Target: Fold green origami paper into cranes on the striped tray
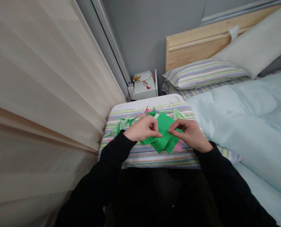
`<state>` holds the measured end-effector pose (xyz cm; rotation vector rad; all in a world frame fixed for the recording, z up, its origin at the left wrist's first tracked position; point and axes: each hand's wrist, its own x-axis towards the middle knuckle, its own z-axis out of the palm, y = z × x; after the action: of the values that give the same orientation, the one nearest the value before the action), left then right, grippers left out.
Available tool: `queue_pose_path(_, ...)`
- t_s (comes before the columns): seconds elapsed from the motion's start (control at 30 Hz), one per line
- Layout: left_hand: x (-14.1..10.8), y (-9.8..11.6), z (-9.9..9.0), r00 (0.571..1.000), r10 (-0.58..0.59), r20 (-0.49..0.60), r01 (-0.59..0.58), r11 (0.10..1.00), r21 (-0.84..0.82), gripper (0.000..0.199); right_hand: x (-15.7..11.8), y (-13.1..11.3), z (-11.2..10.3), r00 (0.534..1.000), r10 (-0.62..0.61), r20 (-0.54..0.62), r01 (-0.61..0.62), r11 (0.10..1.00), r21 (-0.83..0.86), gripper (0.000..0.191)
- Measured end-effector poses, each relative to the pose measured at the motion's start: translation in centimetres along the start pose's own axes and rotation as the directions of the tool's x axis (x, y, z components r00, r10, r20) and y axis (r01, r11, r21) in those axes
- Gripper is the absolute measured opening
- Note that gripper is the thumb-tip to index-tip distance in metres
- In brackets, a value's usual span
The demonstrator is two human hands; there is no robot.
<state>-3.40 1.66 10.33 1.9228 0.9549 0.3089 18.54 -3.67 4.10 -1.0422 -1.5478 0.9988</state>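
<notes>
A bright green sheet of paper (164,123) is between my hands, above more green sheets. My left hand (145,128) pinches its left part between thumb and index finger. From the right, my right hand (189,133) pinches the sheet near its right edge. Under the right side of the green paper, a pink sheet (178,146) sticks out. Folded light green paper pieces (123,122) lie left of my left hand, and a pink folded piece (146,111) lies behind it. Another pale green folded piece (178,114) stands behind my right hand.
A striped cloth (135,156) covers most of the white-rimmed table (145,102). Behind stands a small white cabinet (143,91) with scissors (137,78) on it. A curtain (48,78) hangs at left; a bed with a pale blue quilt (237,110) is at right.
</notes>
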Motion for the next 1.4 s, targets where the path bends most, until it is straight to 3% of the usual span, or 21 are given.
queue_pose_path(0.37, -1.5, 2.4, -0.4, 0.997, 0.039, 0.06, -0.039, 0.999, 0.006, 0.034, -1.2, -2.8, -0.6, 0.999, -0.05, -0.003, 0.05, 0.999, 0.007, 0.017)
queue_pose_path(0.5, -2.4, 3.6, -0.1, 0.998, 0.046, 0.044, -0.043, 0.996, -0.074, 0.032, -1.9, -3.8, -0.3, 0.987, -0.066, -0.145, 0.075, 0.996, 0.051, 0.016)
queue_pose_path(0.63, -3.3, 4.6, 0.5, 0.999, 0.015, -0.037, -0.019, 0.992, -0.123, 0.028, -2.6, -4.1, 0.6, 0.957, -0.002, -0.291, 0.065, 0.976, 0.209, 0.018)
queue_pose_path(0.83, -3.9, 5.2, 1.1, 0.998, -0.021, -0.067, 0.01, 0.987, -0.163, 0.014, -3.1, -3.5, 1.5, 0.981, 0.076, -0.178, -0.004, 0.928, 0.373, 0.014)
queue_pose_path(1.07, -4.1, 5.7, 1.3, 0.997, -0.05, -0.059, 0.038, 0.982, -0.184, 0.013, -3.1, -3.2, 1.9, 0.967, 0.112, -0.227, -0.007, 0.907, 0.42, 0.018)
queue_pose_path(1.4, -4.1, 5.3, 1.7, 0.996, -0.071, -0.047, 0.061, 0.983, -0.173, 0.015, -3.4, -2.8, 1.7, 0.961, 0.081, -0.265, 0.002, 0.955, 0.297, 0.027)
